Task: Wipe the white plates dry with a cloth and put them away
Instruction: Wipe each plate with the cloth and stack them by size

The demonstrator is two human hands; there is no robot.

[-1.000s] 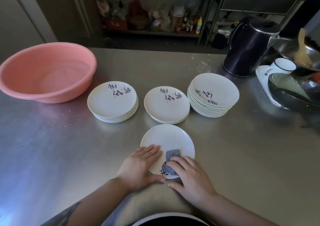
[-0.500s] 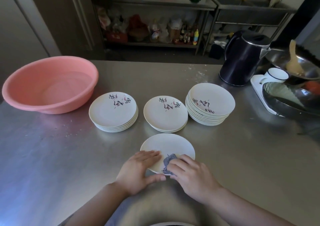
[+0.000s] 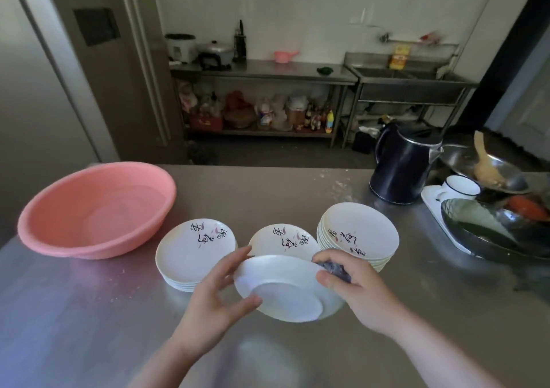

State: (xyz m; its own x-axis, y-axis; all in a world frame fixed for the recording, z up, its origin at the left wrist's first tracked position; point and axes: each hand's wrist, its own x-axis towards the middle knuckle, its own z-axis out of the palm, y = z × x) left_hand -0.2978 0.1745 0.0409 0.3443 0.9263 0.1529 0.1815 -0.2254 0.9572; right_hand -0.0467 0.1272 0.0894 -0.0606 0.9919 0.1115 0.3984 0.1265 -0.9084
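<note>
A white plate (image 3: 285,289) is lifted off the steel table and turned so its underside faces me. My left hand (image 3: 214,301) holds its left rim, thumb under and fingers at the far edge. My right hand (image 3: 354,286) grips the right rim together with a grey-blue cloth (image 3: 334,268) bunched in its fingers. Behind stand three stacks of white plates with black lettering: a left stack (image 3: 193,250), a low middle stack (image 3: 285,240) and a taller right stack (image 3: 360,233).
A pink plastic basin (image 3: 95,209) sits at the table's left. A dark kettle (image 3: 401,167) stands at the back right, beside a white cup (image 3: 459,186), a metal bowl with a wooden spoon (image 3: 485,164) and a dark wok (image 3: 494,233).
The plate lay face up on the table while the right hand wiped it with the cloth. Now both hands have lifted it and flipped it underside up. The camera has tilted upward.
</note>
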